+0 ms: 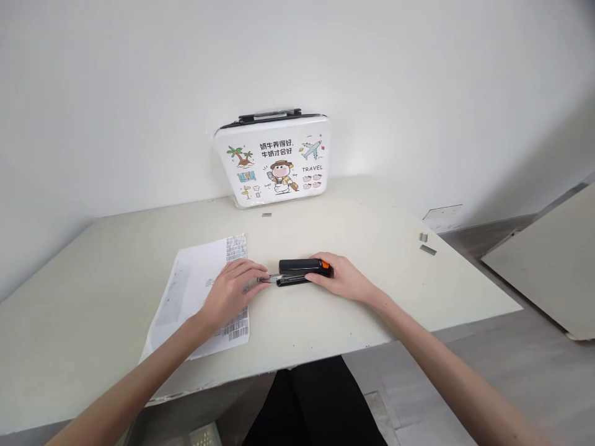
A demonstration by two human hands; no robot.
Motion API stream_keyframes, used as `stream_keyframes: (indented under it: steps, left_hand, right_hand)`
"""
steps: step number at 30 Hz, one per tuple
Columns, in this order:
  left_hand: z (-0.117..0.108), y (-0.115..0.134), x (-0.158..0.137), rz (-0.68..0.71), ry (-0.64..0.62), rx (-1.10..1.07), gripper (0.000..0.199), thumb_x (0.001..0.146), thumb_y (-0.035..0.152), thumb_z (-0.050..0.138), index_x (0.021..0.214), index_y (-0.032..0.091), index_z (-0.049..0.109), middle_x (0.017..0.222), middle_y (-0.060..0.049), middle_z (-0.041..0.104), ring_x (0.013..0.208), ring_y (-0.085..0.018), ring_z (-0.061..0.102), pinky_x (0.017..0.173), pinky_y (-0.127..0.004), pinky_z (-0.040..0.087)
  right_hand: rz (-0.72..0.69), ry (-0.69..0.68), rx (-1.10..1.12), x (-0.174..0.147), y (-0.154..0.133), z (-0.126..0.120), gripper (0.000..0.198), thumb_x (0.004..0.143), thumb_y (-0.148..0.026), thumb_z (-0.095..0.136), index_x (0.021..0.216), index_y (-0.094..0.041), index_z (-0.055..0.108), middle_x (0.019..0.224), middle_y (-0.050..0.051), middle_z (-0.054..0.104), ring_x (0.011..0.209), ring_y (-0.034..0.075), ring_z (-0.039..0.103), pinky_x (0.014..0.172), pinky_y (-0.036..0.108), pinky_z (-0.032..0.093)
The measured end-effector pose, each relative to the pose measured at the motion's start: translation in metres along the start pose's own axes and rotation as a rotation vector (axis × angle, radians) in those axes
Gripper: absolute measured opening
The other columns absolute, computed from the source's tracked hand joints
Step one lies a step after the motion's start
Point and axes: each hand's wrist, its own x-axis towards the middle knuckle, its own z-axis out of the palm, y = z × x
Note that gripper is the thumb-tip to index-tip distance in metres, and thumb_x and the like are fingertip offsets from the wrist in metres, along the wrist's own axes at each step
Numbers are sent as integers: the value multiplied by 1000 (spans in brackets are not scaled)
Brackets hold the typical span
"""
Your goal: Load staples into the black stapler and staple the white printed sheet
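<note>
A black stapler (302,267) with an orange patch at its rear lies on its side over the table, its front toward the left. My right hand (341,277) is closed around the rear end. From the stapler's front a thin metal slide (272,279) sticks out to the left. My left hand (232,288) pinches the outer end of this slide between thumb and fingers, which partly hide it. Beneath my left hand lies a printed sheet of paper (186,285), partly covered by my forearm. Whether staples sit inside the stapler I cannot tell.
A white case (279,161) with cartoon prints leans against the wall at the back of the table (372,229). A small staple strip (266,215) lies before it. Two more staple pieces, one (423,237) and another (428,250), lie near the right edge.
</note>
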Motion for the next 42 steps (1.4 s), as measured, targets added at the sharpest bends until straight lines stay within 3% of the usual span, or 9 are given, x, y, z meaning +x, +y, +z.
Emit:
stream_keyframes:
  steps: [8, 13, 21, 34, 42]
  left_hand:
    - [-3, 2, 3, -254, -103, -141, 28, 95, 56, 67, 97, 29, 75, 119, -2, 74, 112, -24, 68, 99, -44, 55]
    - [-14, 6, 5, -318, -71, -175, 32, 93, 59, 68, 100, 28, 73, 111, -1, 77, 105, -23, 71, 93, -39, 57]
    - [-20, 7, 11, -149, -67, 49, 36, 99, 59, 60, 95, 27, 76, 92, -2, 79, 90, -25, 72, 89, -45, 52]
    - [-21, 10, 15, -138, -37, 96, 38, 99, 60, 59, 94, 26, 77, 91, -2, 80, 88, -26, 72, 84, -44, 52]
    - [-18, 7, 16, -168, -116, 85, 43, 100, 62, 56, 91, 27, 78, 93, -4, 80, 92, -26, 71, 87, -45, 52]
  right_hand:
    - [6, -3, -1, 0, -3, -1, 26, 94, -37, 68, 117, -25, 70, 112, 4, 77, 99, 23, 70, 88, 37, 53]
    - [0, -9, 2, 1, -3, -2, 25, 94, -36, 68, 117, -25, 71, 112, 4, 76, 98, 23, 70, 87, 36, 53]
    - [1, -6, -8, 1, -5, -2, 23, 94, -36, 68, 114, -25, 71, 108, 5, 77, 95, 23, 70, 84, 36, 53]
    - [-6, -4, -18, 1, -3, -2, 24, 94, -36, 68, 116, -26, 71, 110, 4, 77, 96, 22, 70, 86, 36, 53]
    - [11, -11, -13, 0, -1, -1, 27, 94, -38, 68, 119, -26, 70, 113, 4, 76, 100, 23, 69, 87, 35, 53]
